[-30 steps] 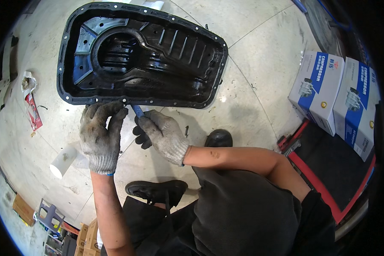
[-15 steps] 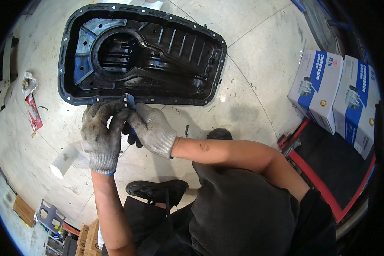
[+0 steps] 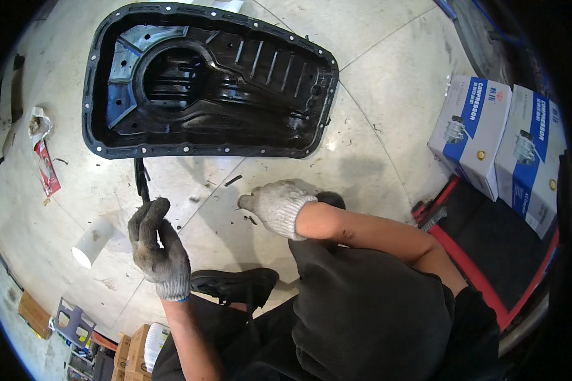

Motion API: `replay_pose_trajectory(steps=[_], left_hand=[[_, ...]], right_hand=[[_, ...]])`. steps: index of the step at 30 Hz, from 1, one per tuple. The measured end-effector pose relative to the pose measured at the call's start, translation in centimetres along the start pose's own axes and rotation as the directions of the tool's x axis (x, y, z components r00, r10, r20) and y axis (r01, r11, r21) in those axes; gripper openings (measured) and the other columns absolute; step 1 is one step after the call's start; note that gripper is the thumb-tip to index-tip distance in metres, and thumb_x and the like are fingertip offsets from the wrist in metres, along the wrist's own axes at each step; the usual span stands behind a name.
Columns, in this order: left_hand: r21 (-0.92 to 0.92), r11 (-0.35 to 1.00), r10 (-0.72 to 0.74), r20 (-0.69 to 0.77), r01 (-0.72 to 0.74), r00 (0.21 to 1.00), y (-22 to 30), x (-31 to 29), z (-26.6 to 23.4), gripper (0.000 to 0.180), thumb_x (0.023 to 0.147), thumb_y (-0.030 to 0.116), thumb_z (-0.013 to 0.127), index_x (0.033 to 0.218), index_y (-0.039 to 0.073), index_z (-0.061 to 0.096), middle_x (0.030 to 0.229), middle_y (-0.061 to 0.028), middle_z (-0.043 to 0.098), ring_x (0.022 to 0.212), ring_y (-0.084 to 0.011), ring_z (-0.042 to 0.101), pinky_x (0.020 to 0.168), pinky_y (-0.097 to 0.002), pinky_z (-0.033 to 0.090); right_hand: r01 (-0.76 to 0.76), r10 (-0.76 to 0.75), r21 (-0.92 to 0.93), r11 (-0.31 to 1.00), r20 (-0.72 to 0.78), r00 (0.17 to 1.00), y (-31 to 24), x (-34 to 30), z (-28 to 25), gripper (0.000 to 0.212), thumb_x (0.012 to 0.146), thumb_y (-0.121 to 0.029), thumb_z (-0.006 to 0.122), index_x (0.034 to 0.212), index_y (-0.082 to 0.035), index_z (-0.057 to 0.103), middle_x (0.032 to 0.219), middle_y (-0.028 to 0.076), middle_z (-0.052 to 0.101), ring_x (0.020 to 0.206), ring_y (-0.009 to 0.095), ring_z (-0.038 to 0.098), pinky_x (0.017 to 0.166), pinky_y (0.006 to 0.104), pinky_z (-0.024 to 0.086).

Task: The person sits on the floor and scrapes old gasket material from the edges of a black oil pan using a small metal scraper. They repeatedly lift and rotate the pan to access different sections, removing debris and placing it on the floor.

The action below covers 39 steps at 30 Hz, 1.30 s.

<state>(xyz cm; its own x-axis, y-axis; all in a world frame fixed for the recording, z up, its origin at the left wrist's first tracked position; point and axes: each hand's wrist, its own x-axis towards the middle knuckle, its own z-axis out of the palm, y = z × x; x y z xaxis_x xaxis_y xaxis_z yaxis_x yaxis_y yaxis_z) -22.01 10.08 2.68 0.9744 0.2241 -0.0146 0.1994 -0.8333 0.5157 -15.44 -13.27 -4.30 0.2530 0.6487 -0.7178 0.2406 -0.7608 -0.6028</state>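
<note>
A black oil pan [image 3: 235, 152] lies open side up on the floor, with bolt holes round its flange and a dark oily inside. In front of its near left edge, my left hand [image 3: 159, 247] wears a soiled grey knit glove. Its fingertips pinch a thin black strip [image 3: 141, 181], like old sealant, whose far end reaches toward the flange. My right hand [image 3: 274, 204], also gloved, is apart from the pan, to the right and nearer me. Its fingers curl down and inward; whatever they hold is hidden beneath the glove.
Black scraps [image 3: 233, 180] are scattered on the tiled floor. A white cylinder [image 3: 90, 242] and a red-and-white packet [image 3: 46, 168] lie at left. Two blue-and-white boxes [image 3: 467, 136] stand at right beside a black mat with a red border [image 3: 489, 295]. My black shoe [image 3: 235, 286] is below.
My hands have parted from the pan's near rim. The left drew back toward me with the black strip; the right moved right and nearer me. The metal blade between them is out of sight.
</note>
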Motion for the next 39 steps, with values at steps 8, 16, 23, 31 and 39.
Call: replay_pose_trajectory(steps=[8,16,23,31,39], left_hand=[[-0.404,0.816,-0.44,0.028,0.413,0.897,-3.0,-2.9,3.7,0.043,0.104,0.015,0.069,0.143,-0.001,0.061,0.141,-0.0167,0.066,0.126,-0.0273,0.065,0.107,-0.0385,0.053],[-0.687,0.494,-0.498,0.278,0.532,0.821,-4.3,8.5,0.3,0.061,0.11,0.041,0.056,0.155,0.0,0.049,0.15,-0.0221,0.059,0.13,-0.0325,0.065,0.103,-0.0402,0.057],[-0.699,0.268,-0.456,0.514,0.663,0.726,-5.6,10.0,1.9,0.043,0.114,0.032,0.05,0.149,0.008,0.055,0.138,-0.0095,0.064,0.121,-0.023,0.066,0.099,-0.0368,0.057],[-0.714,0.342,-0.419,0.466,0.611,0.779,-9.3,9.3,4.0,0.034,0.114,0.039,0.053,0.133,0.015,0.067,0.115,-0.0049,0.075,0.071,-0.0082,0.055,0.056,-0.0205,0.044],[-0.712,0.301,-0.477,0.465,0.635,0.746,-9.9,9.6,4.1,0.033,0.112,0.035,0.055,0.133,0.012,0.065,0.115,-0.0035,0.071,0.071,-0.007,0.051,0.057,-0.0197,0.042]], right_hand=[[-0.139,0.21,0.189,0.972,-0.435,0.876,2.0,-4.1,-4.0,0.026,0.108,-0.03,0.057,0.117,-0.007,0.066,0.09,0.018,0.077,0.085,0.038,0.078,0.075,0.0499,0.063],[0.076,0.01,0.078,0.994,-0.762,0.647,5.6,-2.8,-2.4,0.023,0.106,-0.032,0.062,0.112,-0.01,0.066,0.082,0.015,0.075,0.076,0.036,0.076,0.069,0.0468,0.062],[0.105,-0.185,-0.153,0.983,-0.783,0.593,6.3,-2.5,-3.7,0.019,0.097,-0.021,0.073,0.113,-0.009,0.072,0.096,0.007,0.077,0.082,0.028,0.076,0.071,0.0415,0.062],[0.131,-0.383,-0.383,0.914,-0.711,0.59,5.5,-1.0,-6.4,0.018,0.092,-0.022,0.075,0.108,-0.014,0.074,0.083,0.005,0.072,0.081,0.025,0.074,0.069,0.0405,0.06],[0.168,-0.448,-0.514,0.841,-0.489,0.749,5.3,-0.8,-10.2,0.008,0.095,-0.019,0.069,0.1,-0.014,0.072,0.082,0.006,0.072,0.082,0.028,0.075,0.069,0.0441,0.061]])
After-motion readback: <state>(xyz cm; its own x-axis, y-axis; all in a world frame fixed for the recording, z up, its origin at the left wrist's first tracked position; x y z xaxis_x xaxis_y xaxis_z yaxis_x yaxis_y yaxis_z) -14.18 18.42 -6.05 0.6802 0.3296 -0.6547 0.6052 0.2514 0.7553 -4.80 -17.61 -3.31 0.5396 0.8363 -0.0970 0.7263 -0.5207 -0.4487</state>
